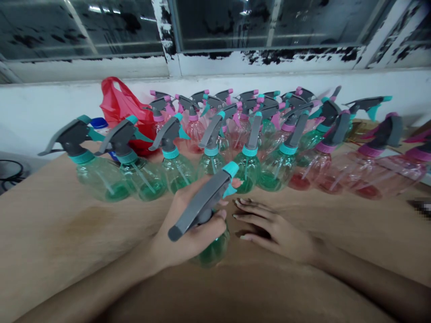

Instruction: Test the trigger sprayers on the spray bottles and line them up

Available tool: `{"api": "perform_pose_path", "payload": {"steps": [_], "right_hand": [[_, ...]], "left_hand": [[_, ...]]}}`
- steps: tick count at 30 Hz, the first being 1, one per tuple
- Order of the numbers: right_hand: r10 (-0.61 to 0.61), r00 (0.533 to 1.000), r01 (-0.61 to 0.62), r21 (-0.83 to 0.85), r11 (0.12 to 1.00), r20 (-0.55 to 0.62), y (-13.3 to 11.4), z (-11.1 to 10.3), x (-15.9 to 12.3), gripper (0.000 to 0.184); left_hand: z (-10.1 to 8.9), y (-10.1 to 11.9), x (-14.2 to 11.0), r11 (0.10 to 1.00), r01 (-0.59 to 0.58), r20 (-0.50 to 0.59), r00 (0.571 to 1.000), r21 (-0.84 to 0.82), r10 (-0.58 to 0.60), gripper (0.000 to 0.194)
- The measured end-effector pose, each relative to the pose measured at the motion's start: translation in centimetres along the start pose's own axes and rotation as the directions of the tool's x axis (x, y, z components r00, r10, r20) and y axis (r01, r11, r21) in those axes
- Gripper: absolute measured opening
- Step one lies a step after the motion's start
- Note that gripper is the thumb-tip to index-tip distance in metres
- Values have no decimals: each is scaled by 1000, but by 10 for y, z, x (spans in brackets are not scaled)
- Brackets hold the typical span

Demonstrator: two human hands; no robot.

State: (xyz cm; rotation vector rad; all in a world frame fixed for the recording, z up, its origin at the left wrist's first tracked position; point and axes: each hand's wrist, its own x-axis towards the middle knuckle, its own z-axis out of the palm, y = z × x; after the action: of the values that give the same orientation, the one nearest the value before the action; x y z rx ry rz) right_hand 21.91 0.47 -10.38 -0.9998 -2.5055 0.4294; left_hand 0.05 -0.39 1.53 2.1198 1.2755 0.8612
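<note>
Sprayer [206,197] is already on the green bottle [213,249], gripped round the neck by the left hand [185,246], just short of the front row of bottles [249,172]; right hand [281,231] is spread over the table [50,215], holding nothing. That row looks fitted too, this one's just not lined up imo.

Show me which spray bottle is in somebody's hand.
The green spray bottle nearest the camera, in front of the rows: the left hand is wrapped around it below its grey spray head. No hand holds the other bottles behind.
</note>
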Motion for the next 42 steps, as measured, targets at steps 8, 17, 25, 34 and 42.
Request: {"api": "perform_pose_path", "payload": {"steps": [8, 17, 25, 34, 42], "right_hand": [[-11, 999, 11, 20, 1000, -32, 0, 0, 0, 43], [3, 1000, -3, 5, 1000, -4, 0, 0, 0, 43], [8, 1000, -8, -3, 1000, 8, -2, -2, 1, 43], [-10, 1000, 10, -1, 1000, 0, 1, -1, 0, 43], [15, 1000, -14, -22, 1000, 11, -1, 0, 0, 43]], "left_hand": [[1, -2, 1, 989, -41, -1, 999, -140, 41, 38], [2, -2, 2, 995, -28, 1, 1000, -92, 28, 39], [2, -3, 1, 998, -15, 10, 1000, -69, 16, 43], [1, -4, 1, 997, -41, 8, 999, -71, 41, 44], [1, -2, 2, 995, -53, 8, 998, -90, 54, 40]]}}
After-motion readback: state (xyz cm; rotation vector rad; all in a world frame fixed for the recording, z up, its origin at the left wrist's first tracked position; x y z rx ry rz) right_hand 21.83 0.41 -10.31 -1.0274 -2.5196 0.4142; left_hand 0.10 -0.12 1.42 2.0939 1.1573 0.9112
